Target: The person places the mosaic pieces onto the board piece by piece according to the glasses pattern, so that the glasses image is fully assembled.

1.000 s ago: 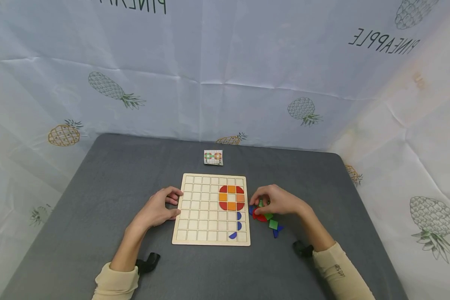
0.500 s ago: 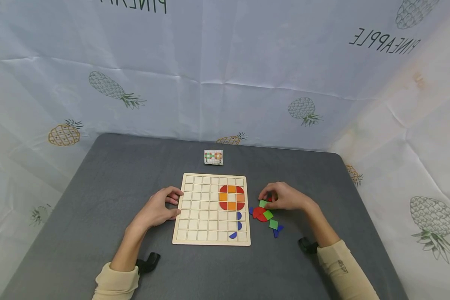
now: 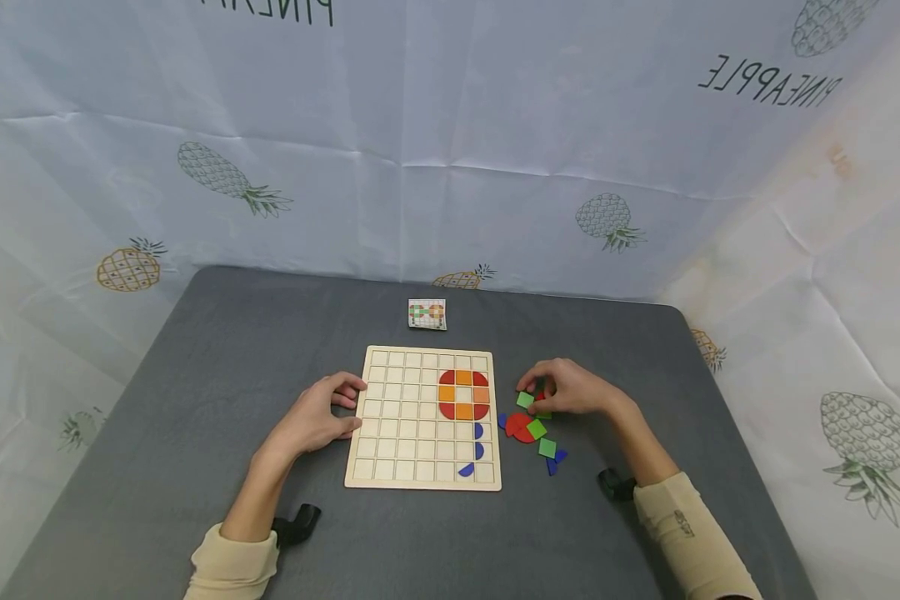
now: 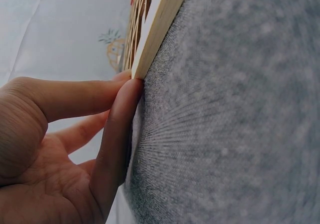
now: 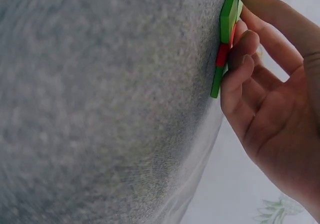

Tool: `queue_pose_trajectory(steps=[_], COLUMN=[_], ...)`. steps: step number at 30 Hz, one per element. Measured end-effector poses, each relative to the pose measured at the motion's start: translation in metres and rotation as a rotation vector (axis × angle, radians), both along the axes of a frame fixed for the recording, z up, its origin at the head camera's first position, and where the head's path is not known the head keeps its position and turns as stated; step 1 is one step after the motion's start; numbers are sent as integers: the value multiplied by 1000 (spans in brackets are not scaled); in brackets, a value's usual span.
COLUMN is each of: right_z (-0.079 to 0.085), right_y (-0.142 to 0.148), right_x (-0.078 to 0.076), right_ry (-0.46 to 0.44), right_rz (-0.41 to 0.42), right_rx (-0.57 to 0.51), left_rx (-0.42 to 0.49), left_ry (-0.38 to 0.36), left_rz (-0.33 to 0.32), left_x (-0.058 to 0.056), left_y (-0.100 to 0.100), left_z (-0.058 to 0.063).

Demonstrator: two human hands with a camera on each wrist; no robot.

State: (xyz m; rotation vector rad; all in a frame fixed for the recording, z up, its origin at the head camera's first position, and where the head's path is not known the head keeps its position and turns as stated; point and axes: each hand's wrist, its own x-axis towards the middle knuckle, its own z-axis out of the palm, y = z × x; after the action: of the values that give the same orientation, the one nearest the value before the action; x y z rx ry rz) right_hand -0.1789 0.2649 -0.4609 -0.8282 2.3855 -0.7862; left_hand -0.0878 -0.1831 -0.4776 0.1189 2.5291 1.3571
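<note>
At the left side of the wooden grid board [image 3: 405,433], my left hand [image 3: 318,417] holds the edge between thumb and fingers; the left wrist view shows the fingertips meeting at the board's rim [image 4: 157,34]. On the board, red and orange pieces form a ring [image 3: 463,377], and below it lie blue half-round pieces [image 3: 478,431]. To the right, my right hand [image 3: 570,390] pinches a green square tile [image 3: 525,400] with thumb and index finger over the loose pieces. Its other fingers curl close beside green and red pieces [image 5: 222,55] in the right wrist view.
Beside the board's right edge lie red pieces [image 3: 520,427], another green square [image 3: 547,448] and blue triangles [image 3: 556,462]. A small pattern card [image 3: 427,315] lies behind the board on the grey table [image 3: 285,333]. A pineapple-print curtain [image 3: 450,125] surrounds the table.
My right hand has shifted right and slightly away over the loose pieces, uncovering red and green ones. The pinched green square has moved slightly away from me. My left hand stays at the board.
</note>
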Motion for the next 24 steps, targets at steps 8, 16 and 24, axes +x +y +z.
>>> queue_pose_trajectory(steps=[8,16,24], right_z=[0,1,0], right_y=[-1,-4,0], right_x=[-3,-5,-6], right_ry=[46,84,19], right_rz=[17,17,36], right_rx=[-4,7,7], left_rx=[-1,1,4], left_ry=[-1,0,2], left_rz=[0,1,-1], left_x=[0,0,0], left_y=[0,0,0], left_z=[1,1,0])
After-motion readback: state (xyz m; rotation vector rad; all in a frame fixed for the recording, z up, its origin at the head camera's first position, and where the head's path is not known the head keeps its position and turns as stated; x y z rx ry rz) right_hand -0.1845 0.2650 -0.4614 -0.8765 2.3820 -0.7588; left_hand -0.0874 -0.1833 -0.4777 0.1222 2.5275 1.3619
